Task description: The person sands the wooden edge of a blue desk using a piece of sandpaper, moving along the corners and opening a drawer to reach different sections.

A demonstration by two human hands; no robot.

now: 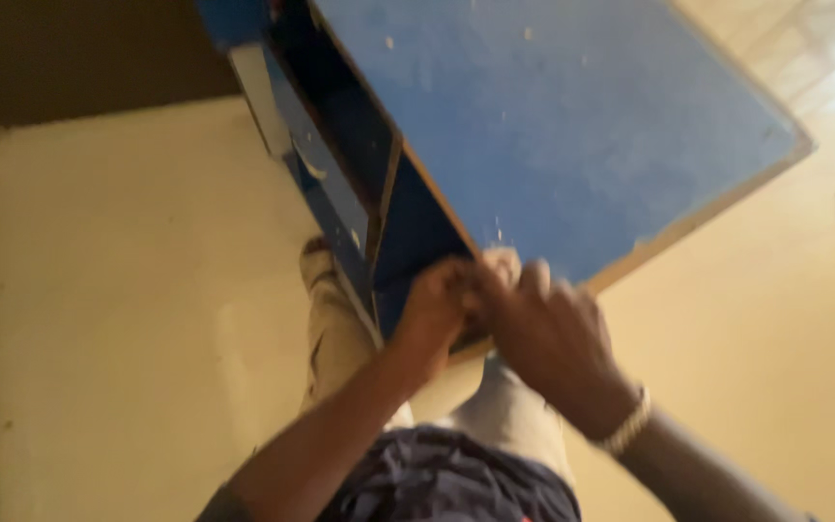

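- A view looking down at a person's two hands working at the near corner of a blue board (pixel 553 126) with a pale wooden edge.
- The board is the flat top of a blue cabinet (pixel 340 193) that stands on a cream floor (pixel 128 290); its open, dark blue inside shows to the left of the board.
- The left hand (pixel 437 314) is at the board's near corner, fingers curled together around the edge; whether anything small is held inside them cannot be told.
- The right hand (pixel 548 333) sits just beside it, touching the left hand, fingers bent and pressed down on the same corner.
- A pale beaded bracelet (pixel 627 422) circles the right wrist.
- Below the hands are the person's legs in light trousers (pixel 340 338) and a dark shirt (pixel 446 478).
- The picture is blurred, so fine detail at the fingertips is lost.
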